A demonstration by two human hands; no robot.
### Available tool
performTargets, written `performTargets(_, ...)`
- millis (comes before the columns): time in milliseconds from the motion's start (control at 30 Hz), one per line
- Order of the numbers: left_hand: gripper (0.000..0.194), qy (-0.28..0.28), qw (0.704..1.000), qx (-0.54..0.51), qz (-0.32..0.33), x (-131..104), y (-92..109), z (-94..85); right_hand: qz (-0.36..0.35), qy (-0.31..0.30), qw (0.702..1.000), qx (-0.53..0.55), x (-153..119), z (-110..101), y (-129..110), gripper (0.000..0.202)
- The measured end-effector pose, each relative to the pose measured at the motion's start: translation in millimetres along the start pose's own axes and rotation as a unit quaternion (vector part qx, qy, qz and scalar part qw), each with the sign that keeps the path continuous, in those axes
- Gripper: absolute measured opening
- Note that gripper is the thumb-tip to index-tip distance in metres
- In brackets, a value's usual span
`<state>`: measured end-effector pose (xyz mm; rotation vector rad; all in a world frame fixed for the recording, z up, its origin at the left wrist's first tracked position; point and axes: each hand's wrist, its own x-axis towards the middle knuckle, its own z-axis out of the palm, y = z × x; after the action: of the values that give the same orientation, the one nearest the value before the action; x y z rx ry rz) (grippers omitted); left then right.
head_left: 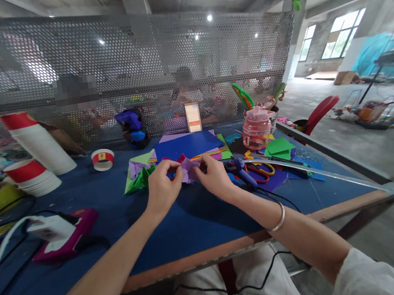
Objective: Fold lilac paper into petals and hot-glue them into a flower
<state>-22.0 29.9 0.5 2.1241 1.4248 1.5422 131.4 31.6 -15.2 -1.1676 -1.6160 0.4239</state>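
Between my two hands is a folded piece of light purple paper, raised over the blue tabletop. My left hand pinches its left side with thumb and fingers. On the opposite side, my right hand grips the paper's edge, also closed. Just behind the paper lies a stack of coloured sheets topped by a blue sheet. Left of my left hand sit a green folded paper piece and a purple folded one. A blue glue gun rests right of my right hand, beside scissors.
Stacked paper cups and a magenta power strip with cables occupy the left. At right stand a pink jar, green paper and a long clear strip. A perforated metal screen rises behind; people show blurred through it.
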Motion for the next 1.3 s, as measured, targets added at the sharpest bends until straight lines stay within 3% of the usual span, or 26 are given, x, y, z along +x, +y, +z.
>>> performTargets(233,0.020,-0.112,0.991,-0.072,0.015,1,0,-1.2,-0.091,-0.055,0.990,-0.091,1,-2,6,0.008)
performTargets(433,0.017,-0.070,0.995,0.008,0.064,2,-1,-5.4,-0.071,-0.054,0.996,-0.022,-1,2,4,0.003)
performTargets(633,0.019,-0.057,0.998,-0.001,0.019,6,-3,-6.7,-0.048,-0.041,0.994,0.093,-1,4,2,0.015)
performTargets(767,0.019,-0.074,0.997,-0.028,0.009,9,-6,-7.1,-0.057,-0.044,0.993,0.095,-1,1,0,0.024)
performTargets(1033,0.018,-0.105,0.986,-0.122,-0.044,12,-7,-7.1,-0.080,-0.044,0.990,0.111,0,-2,0,0.017)
performTargets(1300,0.021,-0.142,0.941,-0.255,-0.174,12,-3,-7.3,-0.093,-0.033,0.987,0.127,0,-1,1,0.014)
